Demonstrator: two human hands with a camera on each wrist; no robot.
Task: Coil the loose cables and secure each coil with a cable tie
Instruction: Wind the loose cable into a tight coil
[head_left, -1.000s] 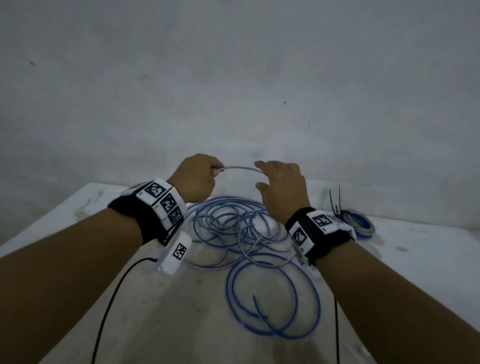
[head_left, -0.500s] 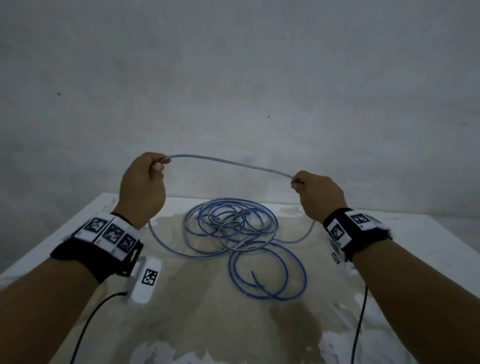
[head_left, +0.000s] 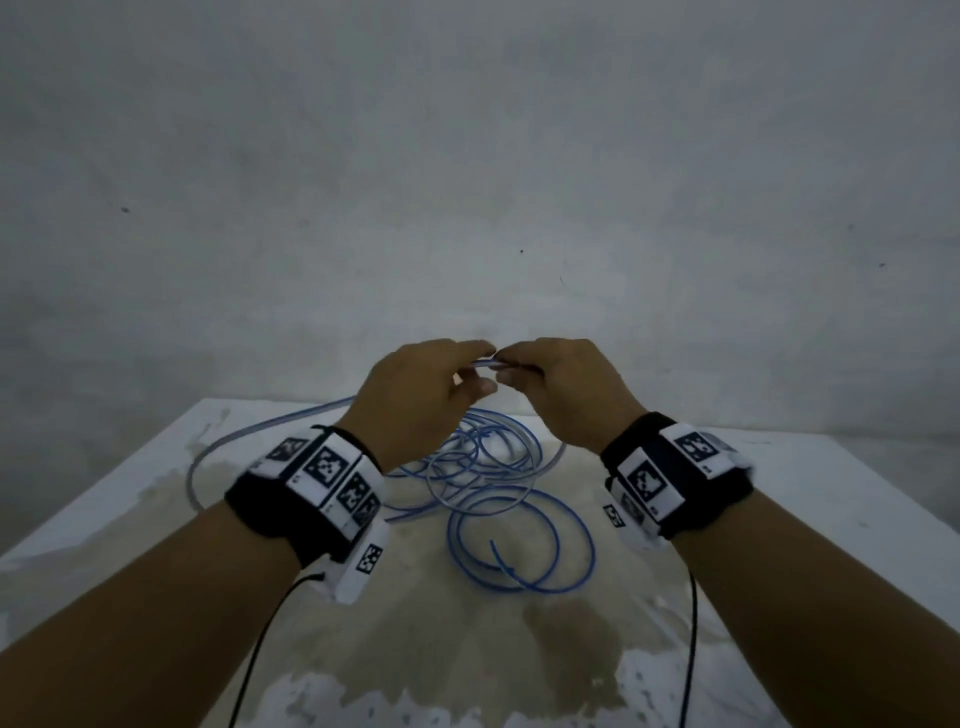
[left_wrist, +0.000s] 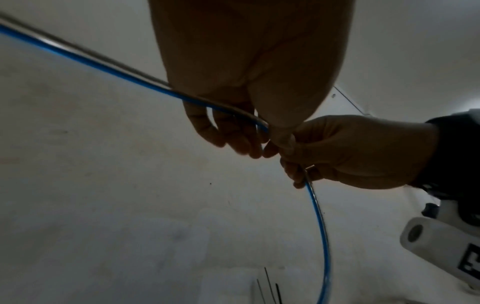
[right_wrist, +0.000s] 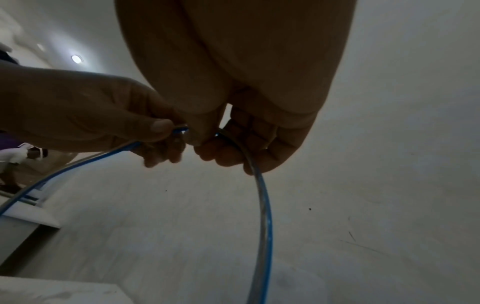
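A long blue cable (head_left: 519, 540) lies in loose overlapping loops on the white table (head_left: 156, 499). Both hands are raised above the far part of the pile and meet there. My left hand (head_left: 447, 374) pinches the cable between thumb and fingers, and a wide loop (head_left: 208, 457) swings out from it to the left. My right hand (head_left: 524, 371) pinches the same cable right beside it. In the left wrist view the cable (left_wrist: 322, 226) drops in a curve from the right hand (left_wrist: 350, 152). In the right wrist view the cable (right_wrist: 265, 205) hangs below the right fingers (right_wrist: 228, 156).
Thin black cable ties (left_wrist: 267, 288) stand up at the bottom of the left wrist view. A grey wall (head_left: 467, 208) rises just behind the table. Black leads (head_left: 260, 649) hang from both wrist bands. The table's near middle (head_left: 467, 649) is stained.
Half a second ago the hands were wide apart with a stretch of cable between them. They have come together again, and that stretch now hangs as a loop on the left.
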